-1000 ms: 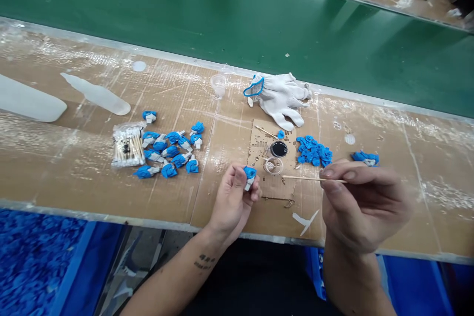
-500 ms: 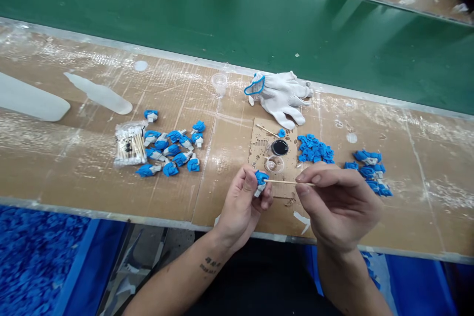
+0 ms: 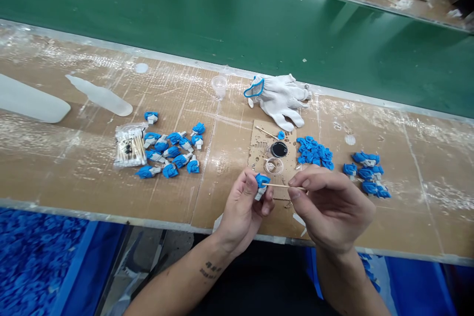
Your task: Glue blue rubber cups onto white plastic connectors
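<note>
Right hand (image 3: 333, 207) has moved inward, pinching thin stick (image 3: 277, 185), tip now at blue-and-white piece (image 3: 261, 179) — left hand (image 3: 240, 207) grips piece; light, steady touch seems best.

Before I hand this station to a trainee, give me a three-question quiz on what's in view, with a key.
1. Which hand holds the thin stick, and what does the other hold?
2. True or false: a white glove is worn on the right hand.
3. Which stands on the cardboard sheet? A: the packet of swabs; B: the cup of dark liquid; C: the white glove.

Key:
1. The right hand; the left hand holds a blue-and-gray piece.
2. False; the white glove lies on the table.
3. B.
</note>
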Tool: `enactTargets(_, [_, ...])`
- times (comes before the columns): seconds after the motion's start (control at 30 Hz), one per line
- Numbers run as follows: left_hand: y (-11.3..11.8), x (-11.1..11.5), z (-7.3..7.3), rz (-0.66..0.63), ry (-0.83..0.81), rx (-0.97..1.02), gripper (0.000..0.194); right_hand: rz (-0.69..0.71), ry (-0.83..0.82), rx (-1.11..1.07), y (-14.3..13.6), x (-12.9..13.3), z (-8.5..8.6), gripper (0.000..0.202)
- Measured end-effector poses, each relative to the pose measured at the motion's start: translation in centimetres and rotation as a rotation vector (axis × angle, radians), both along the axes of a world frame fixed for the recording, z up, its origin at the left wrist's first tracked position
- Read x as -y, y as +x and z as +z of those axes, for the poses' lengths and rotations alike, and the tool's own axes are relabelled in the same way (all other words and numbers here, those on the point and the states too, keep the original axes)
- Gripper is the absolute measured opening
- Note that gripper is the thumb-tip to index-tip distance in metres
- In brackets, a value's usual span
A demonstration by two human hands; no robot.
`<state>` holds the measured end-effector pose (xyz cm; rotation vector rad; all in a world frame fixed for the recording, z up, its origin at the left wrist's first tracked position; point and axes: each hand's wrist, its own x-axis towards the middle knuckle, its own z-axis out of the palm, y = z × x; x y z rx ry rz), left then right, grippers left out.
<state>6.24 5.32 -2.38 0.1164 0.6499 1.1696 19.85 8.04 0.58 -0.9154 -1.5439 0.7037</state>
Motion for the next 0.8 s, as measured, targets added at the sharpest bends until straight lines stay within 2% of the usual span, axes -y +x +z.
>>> enactTargets(0.27, [0.0, 0.0, 0.1, -0.004, -0.038, 0.004, 0.052, 0.000, 0.006, 0.002, 0.0, 0.2, 0.0, 0.026])
enactTargets(0.4, [-0.6, 0.0, 0.1, 0.015, -0.054, 0.017, 0.050, -0.159, 0.023, -0.052, 1.9, -0.4, -0.1, 0.020])
enactTargets(0.47, [-1.1, 0.0, -0.1, 0.027, -0.052, 0.016, 0.048, -0.213, 0.017, 0.007, 3.0, -0.9, -0.6, 0.019])
enactTargets(0.53, [-1.6, 0.0, -0.3, 0.046, -0.045, 0.015, 0.045, -0.162, -0.024, 0.162, 3.6, -1.4, -1.3, 0.018])
enactTargets(0.67, [-2.7, 0.3, -0.7, 0.068, -0.015, -0.022, 0.036, 0.032, -0.055, 0.481, 3.3, -1.9, -2.5, 0.015])
enactTargets(0.73, [-3.4, 0.6, -0.8, 0.060, -0.008, -0.077, 0.034, 0.061, -0.072, 0.492, 3.9, -1.9, -2.6, 0.015])
enactTargets(0.8, [-4.3, 0.9, -0.7, 0.056, -0.026, -0.133, 0.033, -0.040, -0.071, 0.385, 5.5, -1.8, -2.4, 0.020])
